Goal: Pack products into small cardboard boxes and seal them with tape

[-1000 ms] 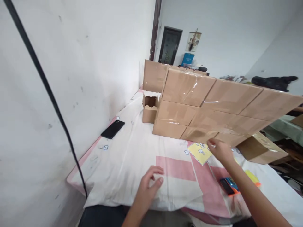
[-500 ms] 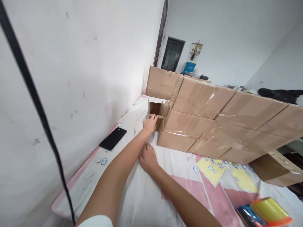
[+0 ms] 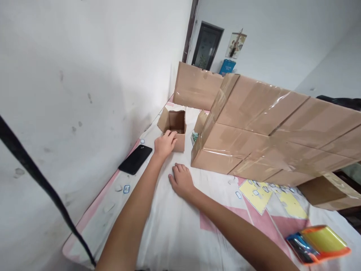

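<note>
A small open cardboard box (image 3: 178, 143) stands on the patterned sheet with its flaps spread. My left hand (image 3: 165, 143) grips its near upper edge, fingers hooked over the rim. Nearer to me, my right hand (image 3: 182, 181) rests flat on the sheet, fingers stretched, holding nothing. To the right of the small box rises a wall of taped cardboard boxes (image 3: 234, 139). In the gap between them, a small green-and-white thing (image 3: 194, 137) shows beside an upright cardboard flap (image 3: 200, 121); I cannot make out its kind.
A black phone (image 3: 135, 159) lies by the white wall at left. A long cardboard piece (image 3: 197, 86) stands behind. At right are yellow sheets (image 3: 257, 195), an open box (image 3: 324, 194) and an orange-edged pouch (image 3: 324, 242). A black cable (image 3: 45, 186) crosses the left side.
My left hand has moved the small box leftward, away from the stacked boxes, opening a gap. My right hand stays on the sheet, now farther from the left. The camera view has shifted slightly.
</note>
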The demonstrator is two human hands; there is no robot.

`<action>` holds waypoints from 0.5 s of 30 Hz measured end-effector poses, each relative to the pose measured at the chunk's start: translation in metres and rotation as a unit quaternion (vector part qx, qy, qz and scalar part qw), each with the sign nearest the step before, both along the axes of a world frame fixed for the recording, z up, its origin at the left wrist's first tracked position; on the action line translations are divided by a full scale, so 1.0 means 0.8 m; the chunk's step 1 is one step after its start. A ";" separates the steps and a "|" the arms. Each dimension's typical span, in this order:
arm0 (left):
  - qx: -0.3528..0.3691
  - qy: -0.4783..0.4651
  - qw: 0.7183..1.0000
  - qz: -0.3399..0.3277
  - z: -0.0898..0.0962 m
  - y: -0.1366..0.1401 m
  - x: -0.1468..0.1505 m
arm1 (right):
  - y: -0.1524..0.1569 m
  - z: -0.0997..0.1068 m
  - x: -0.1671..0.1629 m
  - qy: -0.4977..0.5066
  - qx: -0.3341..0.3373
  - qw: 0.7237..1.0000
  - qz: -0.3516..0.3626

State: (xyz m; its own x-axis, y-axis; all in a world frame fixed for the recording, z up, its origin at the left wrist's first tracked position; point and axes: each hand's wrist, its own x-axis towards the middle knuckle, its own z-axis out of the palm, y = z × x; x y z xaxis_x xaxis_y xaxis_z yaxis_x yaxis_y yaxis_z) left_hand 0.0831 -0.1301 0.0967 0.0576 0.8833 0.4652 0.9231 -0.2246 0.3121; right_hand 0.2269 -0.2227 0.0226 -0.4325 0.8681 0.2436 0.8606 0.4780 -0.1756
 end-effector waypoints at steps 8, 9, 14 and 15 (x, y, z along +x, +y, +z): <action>0.071 -0.105 0.991 0.028 -0.022 0.015 -0.026 | 0.163 0.075 -0.023 -0.141 -0.051 0.971 -0.186; 0.081 -0.118 0.989 0.038 -0.027 0.016 -0.028 | 0.186 0.080 -0.024 -0.136 -0.063 0.963 -0.222; 0.126 -0.127 0.983 0.032 -0.050 0.018 -0.033 | 0.252 0.087 -0.024 -0.075 -0.112 0.943 -0.303; 0.132 -0.124 0.983 0.024 -0.054 0.018 -0.032 | 0.257 0.086 -0.023 -0.061 -0.114 0.947 -0.293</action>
